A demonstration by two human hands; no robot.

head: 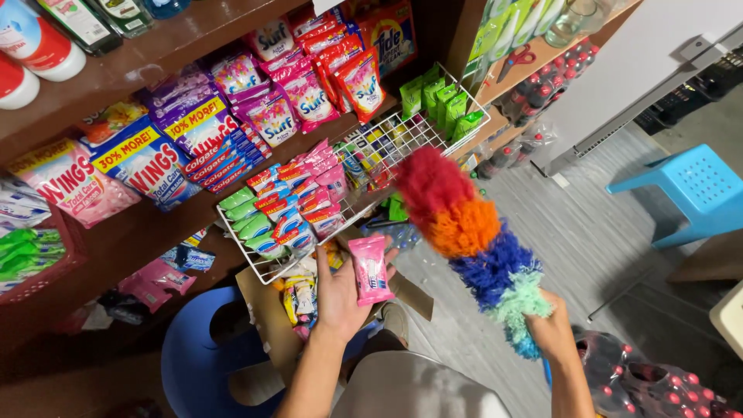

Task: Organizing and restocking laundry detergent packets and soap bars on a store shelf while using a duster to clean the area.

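Head view: the left hand [340,298] keeps a narrow grip on a pink sachet [370,269], long axis upright, just below the white wire basket [364,182]. The right hand [551,331], farther right of the basket, is closed on a rainbow duster [472,232] slanting up toward it. Grey floor [588,232] beneath.

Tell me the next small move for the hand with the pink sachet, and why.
Probably set the pink sachet back in the white wire basket. The left hand holds it just below the basket's rows of small sachets, while the right hand points the rainbow feather duster at the same rack.
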